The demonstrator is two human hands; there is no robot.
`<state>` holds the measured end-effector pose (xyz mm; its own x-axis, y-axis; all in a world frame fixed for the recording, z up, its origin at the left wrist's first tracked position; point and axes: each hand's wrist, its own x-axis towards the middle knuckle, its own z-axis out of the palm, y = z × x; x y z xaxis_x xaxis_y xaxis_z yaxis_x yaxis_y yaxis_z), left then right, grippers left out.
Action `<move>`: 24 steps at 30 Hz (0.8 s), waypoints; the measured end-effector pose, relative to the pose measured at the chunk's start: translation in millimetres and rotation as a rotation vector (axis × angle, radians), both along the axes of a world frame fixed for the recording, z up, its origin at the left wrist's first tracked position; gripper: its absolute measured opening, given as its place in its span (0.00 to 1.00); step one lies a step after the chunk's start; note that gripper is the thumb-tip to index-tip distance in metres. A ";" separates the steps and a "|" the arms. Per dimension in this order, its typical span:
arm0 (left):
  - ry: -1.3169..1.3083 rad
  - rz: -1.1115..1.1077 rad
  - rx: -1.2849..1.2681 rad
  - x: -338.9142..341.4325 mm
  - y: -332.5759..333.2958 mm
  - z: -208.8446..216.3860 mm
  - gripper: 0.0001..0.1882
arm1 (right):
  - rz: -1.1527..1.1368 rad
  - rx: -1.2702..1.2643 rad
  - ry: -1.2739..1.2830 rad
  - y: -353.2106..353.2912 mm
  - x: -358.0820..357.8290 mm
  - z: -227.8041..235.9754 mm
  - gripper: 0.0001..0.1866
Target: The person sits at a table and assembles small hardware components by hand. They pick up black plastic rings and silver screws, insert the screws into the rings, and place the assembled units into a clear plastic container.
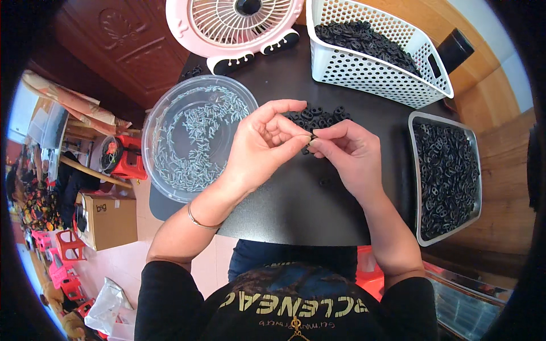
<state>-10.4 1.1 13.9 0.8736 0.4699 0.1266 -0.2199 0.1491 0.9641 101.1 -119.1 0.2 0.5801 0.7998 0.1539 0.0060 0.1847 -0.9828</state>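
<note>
My left hand (261, 142) and my right hand (352, 153) meet over the dark table (284, 210), thumb and forefinger of each pinched together. Their tips nearly touch around something small and dark that I cannot make out clearly. Just behind the fingers lies a loose heap of small black plastic pieces with holes (318, 117), partly hidden by my left hand. To the left of my left hand, a round clear plastic tub (149, 142) holds many short silvery metal pins or screws (199, 122).
A white perforated basket (364, 85) of black pieces stands at the back right. On the right edge sits a metal tray (417, 187) filled with similar pieces. A pink fan (181, 25) stands at the back. A cardboard box (111, 221) and red stools (71, 244) are on the floor left.
</note>
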 end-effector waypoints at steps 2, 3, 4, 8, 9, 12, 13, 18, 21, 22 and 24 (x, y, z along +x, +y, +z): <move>-0.001 0.005 -0.019 0.9 0.0 -0.4 0.22 | 0.029 0.037 0.046 -0.9 3.2 -1.8 0.05; -0.002 0.008 -0.028 1.4 0.2 -0.9 0.22 | 0.026 0.038 0.043 -0.9 3.8 -2.4 0.06; -0.009 0.003 -0.049 1.5 0.9 -1.4 0.21 | 0.026 0.040 0.041 -0.5 4.2 -3.1 0.06; -0.014 -0.010 -0.112 2.7 4.1 -3.4 0.20 | 0.021 0.049 0.014 -0.2 3.5 -0.9 0.06; -0.008 -0.013 -0.121 2.9 4.6 -4.1 0.20 | 0.011 0.054 0.002 0.0 3.1 -1.3 0.07; -0.003 -0.028 -0.125 1.8 6.9 -5.9 0.19 | -0.009 0.068 -0.024 1.5 0.4 -2.0 0.07; -0.007 -0.028 -0.125 1.7 7.1 -6.5 0.19 | -0.010 0.069 -0.026 1.5 -0.7 -2.3 0.07; -0.014 -0.028 -0.131 2.3 7.7 -6.8 0.20 | -0.016 0.054 -0.069 1.4 -1.6 -4.1 0.06; -0.016 -0.023 -0.181 3.2 6.7 -7.2 0.19 | -0.029 0.055 -0.110 1.8 -2.4 -3.0 0.06; -0.012 -0.021 -0.178 3.1 6.7 -7.4 0.20 | -0.034 0.067 -0.131 2.0 -2.4 -3.6 0.06; -0.003 -0.016 -0.172 2.8 6.9 -8.1 0.21 | -0.037 0.082 -0.165 2.2 -1.8 -4.9 0.06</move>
<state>-7.7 8.0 5.8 0.8810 0.4706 0.0483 -0.2192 0.3156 0.9232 99.3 -116.9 -4.6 0.5701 0.7596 0.3131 0.1740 0.2609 -0.9496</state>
